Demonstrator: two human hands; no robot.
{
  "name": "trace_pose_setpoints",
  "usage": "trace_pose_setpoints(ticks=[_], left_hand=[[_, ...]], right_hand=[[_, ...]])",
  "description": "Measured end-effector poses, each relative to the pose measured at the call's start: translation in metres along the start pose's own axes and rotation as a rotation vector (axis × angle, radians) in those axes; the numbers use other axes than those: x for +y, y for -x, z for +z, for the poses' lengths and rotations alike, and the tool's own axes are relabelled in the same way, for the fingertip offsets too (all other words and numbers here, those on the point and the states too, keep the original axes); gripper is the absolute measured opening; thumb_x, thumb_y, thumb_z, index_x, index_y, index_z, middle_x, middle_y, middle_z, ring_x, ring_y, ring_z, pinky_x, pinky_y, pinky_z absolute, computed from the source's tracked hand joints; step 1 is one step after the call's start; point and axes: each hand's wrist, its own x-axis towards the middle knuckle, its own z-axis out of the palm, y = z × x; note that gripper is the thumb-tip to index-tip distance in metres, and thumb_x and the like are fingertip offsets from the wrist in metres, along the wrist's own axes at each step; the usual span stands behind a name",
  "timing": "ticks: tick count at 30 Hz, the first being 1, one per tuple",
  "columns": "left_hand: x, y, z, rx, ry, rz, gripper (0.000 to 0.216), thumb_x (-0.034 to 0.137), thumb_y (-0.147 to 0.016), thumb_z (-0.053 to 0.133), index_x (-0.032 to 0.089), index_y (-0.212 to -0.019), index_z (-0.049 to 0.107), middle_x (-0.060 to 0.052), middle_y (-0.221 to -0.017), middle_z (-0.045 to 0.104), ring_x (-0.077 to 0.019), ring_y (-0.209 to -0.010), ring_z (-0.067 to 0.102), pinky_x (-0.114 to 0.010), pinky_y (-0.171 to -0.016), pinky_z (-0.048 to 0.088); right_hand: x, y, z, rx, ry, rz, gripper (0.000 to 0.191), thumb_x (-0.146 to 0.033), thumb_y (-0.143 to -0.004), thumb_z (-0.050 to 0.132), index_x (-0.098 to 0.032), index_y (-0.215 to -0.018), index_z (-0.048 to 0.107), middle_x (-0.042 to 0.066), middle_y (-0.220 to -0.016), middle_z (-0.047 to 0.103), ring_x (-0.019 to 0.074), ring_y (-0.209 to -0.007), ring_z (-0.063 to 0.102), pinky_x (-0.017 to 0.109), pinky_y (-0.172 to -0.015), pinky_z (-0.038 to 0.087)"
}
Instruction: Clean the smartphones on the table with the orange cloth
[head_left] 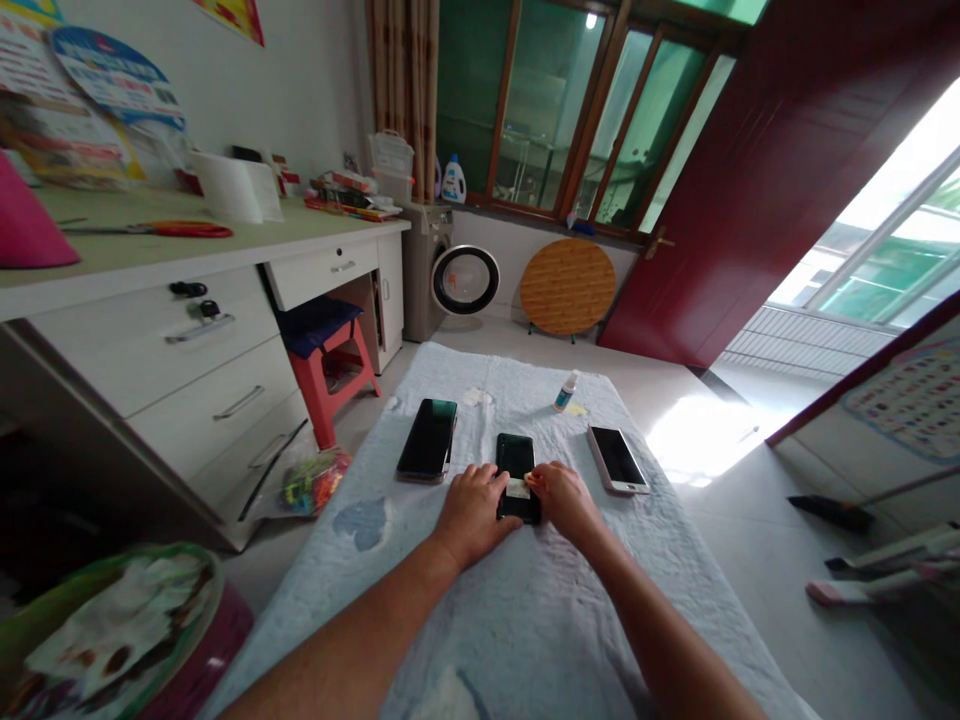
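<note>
Three phones lie on a pale blue towel [525, 620]. The middle phone [515, 457] is dark and lies between my hands. My left hand [472, 515] rests on its left edge, fingers flat on it. My right hand [564, 497] pinches a small pale pad [517, 489] against the phone's screen. A larger dark phone [428, 438] lies to the left. A white-framed phone [616, 459] lies to the right.
A small spray bottle [566, 391] stands at the towel's far end beside a yellow scrap. A white desk with drawers [195, 340] and a red stool [330, 365] are on the left. A bin with used wipes [112, 640] sits near left.
</note>
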Motion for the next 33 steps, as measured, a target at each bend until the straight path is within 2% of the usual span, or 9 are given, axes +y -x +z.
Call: trace_pose_setpoints(ticks=[9,14,20,24,29,33], left_hand=[[-0.001,-0.001,-0.001,-0.004,-0.005,0.018,0.059,0.052,-0.074,0.068,0.021,-0.124,0.058,-0.011,-0.122,0.056,-0.0305,-0.112,0.049,-0.041,-0.095,0.040],[-0.001,-0.001,-0.003,-0.002,0.005,0.018,0.060,0.053,-0.074,0.068,0.021,-0.124,0.058,-0.010,-0.119,0.057,-0.0302,-0.111,0.049,-0.041,-0.095,0.041],[-0.001,0.000,0.000,0.016,0.009,0.014,0.057,0.052,-0.074,0.070,0.021,-0.120,0.059,-0.010,-0.119,0.059,-0.0299,-0.108,0.050,-0.042,-0.093,0.042],[-0.002,0.001,0.001,0.028,0.015,0.002,0.058,0.051,-0.073,0.071,0.023,-0.121,0.058,-0.009,-0.122,0.058,-0.0299,-0.110,0.050,-0.042,-0.094,0.042],[-0.001,0.001,0.003,0.057,0.050,-0.021,0.058,0.048,-0.070,0.073,0.022,-0.119,0.055,-0.008,-0.118,0.059,-0.0295,-0.107,0.052,-0.042,-0.093,0.042],[0.000,0.000,0.008,0.117,0.085,-0.103,0.076,0.047,-0.063,0.077,0.018,-0.126,0.044,-0.010,-0.116,0.058,-0.0310,-0.106,0.053,-0.044,-0.092,0.043]], right_hand=[[0.013,-0.066,0.010,0.094,0.106,0.014,0.029,-0.026,-0.096,0.043,-0.015,-0.093,0.069,0.008,-0.087,0.064,0.0133,-0.076,0.057,0.022,-0.066,0.033],[0.014,-0.089,0.012,0.050,0.161,-0.053,0.032,-0.024,-0.096,0.040,-0.014,-0.089,0.069,0.010,-0.088,0.064,0.0148,-0.077,0.058,0.024,-0.068,0.033],[-0.007,-0.114,0.015,-0.042,0.209,-0.198,0.025,-0.016,-0.090,0.046,-0.015,-0.091,0.070,0.010,-0.094,0.064,0.0168,-0.082,0.058,0.026,-0.076,0.035],[-0.021,-0.120,0.020,-0.078,0.229,-0.264,0.025,-0.010,-0.085,0.047,-0.016,-0.094,0.070,0.011,-0.095,0.063,0.0176,-0.085,0.057,0.026,-0.078,0.036],[-0.027,-0.110,0.018,-0.074,0.243,-0.305,0.027,-0.009,-0.087,0.044,-0.016,-0.096,0.068,0.011,-0.098,0.060,0.0185,-0.088,0.054,0.027,-0.081,0.035],[-0.029,-0.096,0.015,-0.074,0.232,-0.354,0.023,-0.015,-0.089,0.046,-0.017,-0.091,0.069,0.009,-0.100,0.059,0.0183,-0.089,0.050,0.027,-0.080,0.035]])
